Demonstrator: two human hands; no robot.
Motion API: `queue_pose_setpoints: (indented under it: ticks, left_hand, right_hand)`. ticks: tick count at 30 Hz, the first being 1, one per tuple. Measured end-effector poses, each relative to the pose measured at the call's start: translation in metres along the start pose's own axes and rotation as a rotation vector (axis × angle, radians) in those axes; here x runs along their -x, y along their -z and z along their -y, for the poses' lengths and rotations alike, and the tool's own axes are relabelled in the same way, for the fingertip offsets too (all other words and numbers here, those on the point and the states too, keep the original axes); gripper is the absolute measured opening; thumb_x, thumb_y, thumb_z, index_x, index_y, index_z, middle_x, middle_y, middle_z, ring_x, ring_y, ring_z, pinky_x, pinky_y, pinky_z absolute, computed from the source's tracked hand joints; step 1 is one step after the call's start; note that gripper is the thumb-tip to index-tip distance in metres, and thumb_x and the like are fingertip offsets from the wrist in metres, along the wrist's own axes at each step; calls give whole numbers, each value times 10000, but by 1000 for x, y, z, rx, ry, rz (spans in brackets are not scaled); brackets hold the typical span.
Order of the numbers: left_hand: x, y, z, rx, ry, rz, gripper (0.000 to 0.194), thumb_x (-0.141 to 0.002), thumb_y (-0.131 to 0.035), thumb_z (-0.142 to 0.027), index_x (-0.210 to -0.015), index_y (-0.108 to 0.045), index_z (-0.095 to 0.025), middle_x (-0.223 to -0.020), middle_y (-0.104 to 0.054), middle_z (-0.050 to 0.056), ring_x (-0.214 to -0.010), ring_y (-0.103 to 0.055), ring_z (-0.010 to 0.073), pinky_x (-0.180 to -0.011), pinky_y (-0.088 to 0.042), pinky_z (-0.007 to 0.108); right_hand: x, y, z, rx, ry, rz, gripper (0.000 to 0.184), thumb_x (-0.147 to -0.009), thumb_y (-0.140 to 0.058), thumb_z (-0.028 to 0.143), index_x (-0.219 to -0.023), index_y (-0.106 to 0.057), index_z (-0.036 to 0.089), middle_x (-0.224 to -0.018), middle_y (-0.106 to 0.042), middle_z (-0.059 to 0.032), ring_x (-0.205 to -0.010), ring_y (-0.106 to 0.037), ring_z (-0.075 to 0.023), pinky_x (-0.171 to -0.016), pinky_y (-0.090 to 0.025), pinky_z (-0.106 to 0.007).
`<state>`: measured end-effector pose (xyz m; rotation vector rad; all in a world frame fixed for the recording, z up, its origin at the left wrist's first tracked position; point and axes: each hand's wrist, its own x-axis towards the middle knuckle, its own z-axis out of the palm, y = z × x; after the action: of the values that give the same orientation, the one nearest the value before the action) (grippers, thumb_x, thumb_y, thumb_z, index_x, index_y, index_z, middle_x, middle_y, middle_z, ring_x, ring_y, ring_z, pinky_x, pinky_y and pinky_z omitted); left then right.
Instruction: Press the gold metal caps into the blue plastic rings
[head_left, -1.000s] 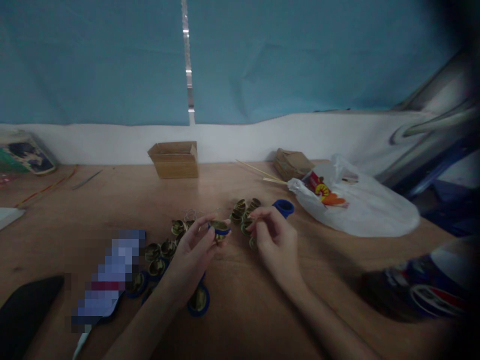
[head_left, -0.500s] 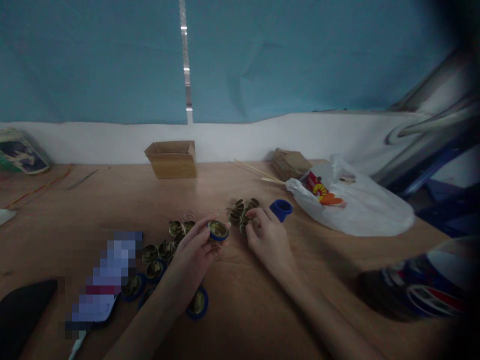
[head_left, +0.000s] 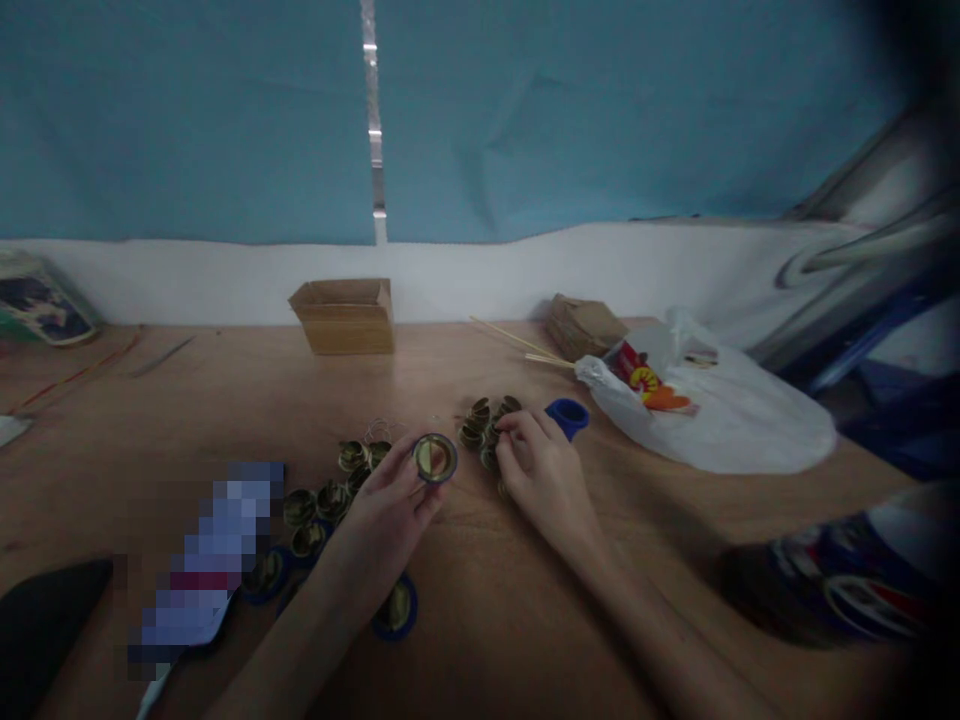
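My left hand (head_left: 386, 510) pinches a small blue-rimmed cap with a gold inside (head_left: 434, 458), tilted so its open face shows. My right hand (head_left: 541, 477) rests on the wooden table (head_left: 225, 400) with curled fingers touching a heap of gold rings (head_left: 484, 422). What its fingertips hold, if anything, is hidden. A blue cap (head_left: 568, 415) stands just right of that heap. More gold rings and blue-rimmed caps (head_left: 315, 510) lie to the left of my left hand, and one blue-rimmed cap (head_left: 396, 608) lies under my left forearm.
A small open cardboard box (head_left: 345, 315) stands at the back by the wall. A white plastic bag (head_left: 712, 405), a brown paper packet (head_left: 581, 325) and thin sticks (head_left: 517, 345) lie at the back right. A blurred-out patch (head_left: 210, 560) and a dark object (head_left: 45, 630) sit front left.
My left hand has turned the blue-rimmed cap so its gold inside faces the camera. My right hand has dropped from beside the cap onto the heap of gold rings.
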<state>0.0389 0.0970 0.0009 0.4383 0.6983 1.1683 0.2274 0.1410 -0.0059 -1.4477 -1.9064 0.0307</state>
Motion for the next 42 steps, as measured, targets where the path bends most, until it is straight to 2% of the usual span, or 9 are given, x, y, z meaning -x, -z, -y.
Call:
queue_pose_setpoints:
  ticks: [6, 12, 15, 19, 22, 27, 29, 36, 42]
  left_hand:
    - [-1, 1, 1, 57, -52, -25, 413, -809, -667, -137, -1209, -623, -231, -1129, -696, 15, -1118, -625, 153, -1020, -412, 265]
    - [-8, 11, 4, -72, -110, 157, 246, -891, -529, -258, -1095, -662, -299, -1061, -729, -41, -1180, -604, 184, -1111, -330, 365]
    - [-7, 11, 5, -57, -134, 136, 192, -863, -591, -292, -1048, -645, -281, -1032, -742, -14, -1134, -637, 208, -1103, -347, 407]
    - [-5, 8, 4, -58, -146, 105, 386, -794, -677, -251, -1165, -571, -252, -1070, -728, 33, -1082, -663, 229, -1056, -402, 433]
    - [-2, 6, 5, -300, -239, 82, 375, -810, -654, -242, -1176, -573, -230, -1137, -690, 62, -1121, -629, 228, -1041, -409, 412]
    - [1, 5, 14, -986, -624, -40, 409, -804, -606, -147, -1196, -510, -216, -1205, -599, 82, -1122, -583, 220, -998, -421, 395]
    - [2, 6, 18, -1195, -715, -86, 427, -797, -572, -106, -1200, -486, -220, -1185, -580, 81, -1105, -574, 221, -974, -428, 397]
    - [2, 10, 24, -1609, -619, 5, 342, -751, -521, -21, -1021, -535, -230, -1019, -604, 44, -983, -572, 237, -879, -462, 405]
    - [4, 10, 23, -1820, -509, 63, 217, -770, -594, -102, -948, -570, -223, -1006, -594, 40, -966, -564, 248, -877, -474, 421]
  right_hand:
    - [3, -7, 5, -63, 4, 47, 137, -838, -471, 112, -850, -598, 161, -885, -632, -97, -857, -601, -250, -783, -487, -382]
    - [5, -6, 9, -129, 44, 71, 135, -849, -473, 102, -878, -594, 154, -899, -629, -94, -857, -609, -240, -761, -485, -360]
    - [7, -5, 12, -165, 58, 91, 142, -861, -466, 98, -895, -587, 164, -901, -621, -81, -851, -609, -225, -749, -483, -339]
    - [9, -3, 15, -204, 84, 118, 156, -873, -453, 89, -911, -579, 172, -897, -609, -68, -827, -601, -208, -743, -476, -327]
    - [10, -1, 18, -203, 100, 115, 155, -874, -453, 87, -913, -575, 175, -910, -609, -70, -839, -593, -211, -752, -472, -333]
    - [7, 4, 19, -197, 111, 64, 148, -879, -453, 96, -898, -572, 183, -878, -606, -56, -792, -593, -193, -716, -477, -314]
    - [3, 9, 17, -174, 120, -7, 142, -876, -456, 106, -897, -571, 187, -859, -612, -52, -780, -597, -192, -713, -484, -313]
    - [-15, 32, -8, 164, -28, -333, 199, -843, -501, 187, -1002, -611, 145, -1012, -597, -143, -982, -565, -289, -885, -459, -439]
    - [-20, 31, -39, 248, -170, -225, 325, -811, -549, 283, -1079, -595, 105, -1001, -635, -192, -945, -590, -338, -834, -469, -494]
